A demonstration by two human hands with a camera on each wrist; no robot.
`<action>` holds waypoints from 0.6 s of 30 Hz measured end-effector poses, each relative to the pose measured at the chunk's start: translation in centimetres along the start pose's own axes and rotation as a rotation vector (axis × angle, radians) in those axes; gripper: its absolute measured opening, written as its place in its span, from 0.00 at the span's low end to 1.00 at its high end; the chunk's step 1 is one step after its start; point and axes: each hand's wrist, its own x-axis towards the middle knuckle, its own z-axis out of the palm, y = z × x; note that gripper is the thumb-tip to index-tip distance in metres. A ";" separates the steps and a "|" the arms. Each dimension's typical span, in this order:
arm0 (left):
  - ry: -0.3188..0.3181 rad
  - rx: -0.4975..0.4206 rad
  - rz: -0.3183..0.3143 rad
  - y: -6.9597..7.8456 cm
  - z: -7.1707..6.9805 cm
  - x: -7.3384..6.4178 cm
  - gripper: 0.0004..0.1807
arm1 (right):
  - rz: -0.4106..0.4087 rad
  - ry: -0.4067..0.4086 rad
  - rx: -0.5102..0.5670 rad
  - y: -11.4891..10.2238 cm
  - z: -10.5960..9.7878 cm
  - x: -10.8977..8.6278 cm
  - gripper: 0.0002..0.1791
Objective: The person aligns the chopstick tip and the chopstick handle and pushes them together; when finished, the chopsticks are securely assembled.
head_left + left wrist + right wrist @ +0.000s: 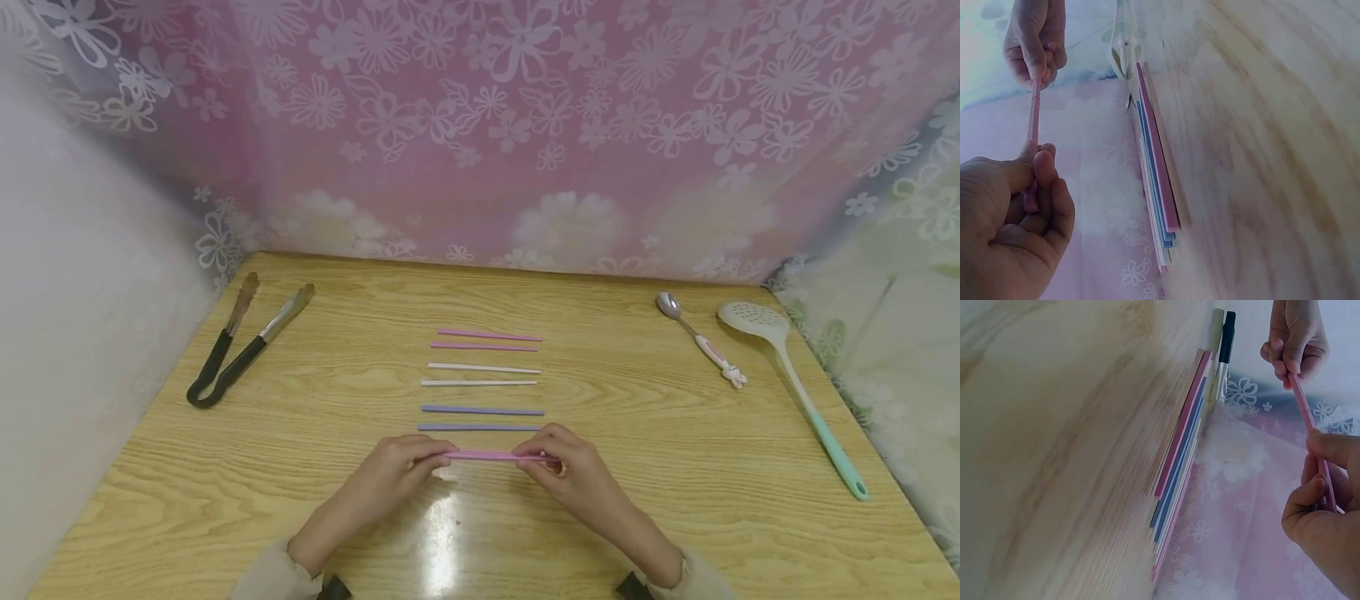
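Observation:
A pink chopstick point(480, 456) is held level above the table, between both hands. My left hand point(401, 467) pinches one end with thumb and fingertips, and my right hand point(566, 467) grips it toward the other end. In the left wrist view a second pink chopstick point(1159, 150) lies on the wood below the held one. Beyond it, two blue chopsticks point(483, 410), two white chopsticks point(483, 368) and two more pink chopsticks point(487, 335) lie in roughly parallel rows. The right fingertips appear close to the nearer blue chopstick's end in the head view.
Black-handled tongs point(225, 367) lie spread at the left of the wooden table point(337, 333). On the right are a spoon point(705, 342) with a rabbit-shaped handle end and a slotted turner point(802, 383) with a mint handle. A flowered pink cloth point(465, 150) hangs behind the table.

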 end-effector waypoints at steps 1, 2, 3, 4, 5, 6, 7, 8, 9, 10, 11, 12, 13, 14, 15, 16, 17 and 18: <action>0.015 0.008 0.026 0.0 0.0 0.0 0.10 | -0.014 0.012 -0.006 0.0 0.1 0.0 0.08; 0.030 0.015 0.052 0.0 0.1 0.1 0.10 | -0.030 0.023 -0.012 -0.1 0.1 0.0 0.08; 0.046 0.021 0.077 0.0 0.1 0.1 0.09 | -0.048 0.034 -0.015 -0.1 0.2 -0.1 0.09; 0.061 0.032 0.107 -0.1 0.1 0.2 0.09 | -0.068 0.046 -0.017 -0.1 0.2 -0.1 0.09; 0.076 0.045 0.137 -0.1 0.2 0.2 0.09 | -0.092 0.059 -0.018 -0.1 0.3 -0.1 0.10; 0.090 0.057 0.165 -0.1 0.2 0.3 0.08 | -0.119 0.072 -0.020 -0.1 0.3 -0.1 0.11; 0.104 0.071 0.188 -0.1 0.3 0.3 0.09 | -0.143 0.082 -0.019 -0.1 0.3 -0.1 0.11; 0.116 0.089 0.214 -0.1 0.3 0.4 0.09 | -0.168 0.091 -0.019 -0.1 0.3 -0.1 0.12; 0.129 0.108 0.240 0.0 0.3 0.4 0.10 | -0.193 0.100 -0.020 0.0 0.4 -0.1 0.13; 0.139 0.121 0.260 0.0 0.3 0.5 0.10 | -0.214 0.109 -0.018 0.1 0.4 0.0 0.13; 0.147 0.126 0.273 0.0 0.3 0.5 0.11 | -0.234 0.116 -0.017 0.2 0.5 0.0 0.13; 0.155 0.134 0.285 0.0 0.2 0.5 0.11 | -0.249 0.122 -0.017 0.3 0.5 0.1 0.13; 0.163 0.137 0.292 0.0 0.2 0.5 0.11 | -0.263 0.128 -0.017 0.4 0.6 0.1 0.12; 0.168 0.136 0.300 0.0 0.2 0.6 0.11 | -0.274 0.135 -0.016 0.4 0.6 0.1 0.12; 0.171 0.125 0.301 0.0 0.2 0.6 0.11 | -0.283 0.141 -0.014 0.5 0.7 0.2 0.11; 0.174 0.114 0.302 0.0 0.2 0.6 0.11 | -0.292 0.148 -0.015 0.6 0.8 0.2 0.10; 0.178 0.106 0.303 0.0 0.2 0.6 0.12 | -0.299 0.153 -0.017 0.6 0.8 0.2 0.08; 0.181 0.099 0.303 -0.1 0.2 0.6 0.12 | -0.303 0.157 -0.021 0.6 0.8 0.3 0.06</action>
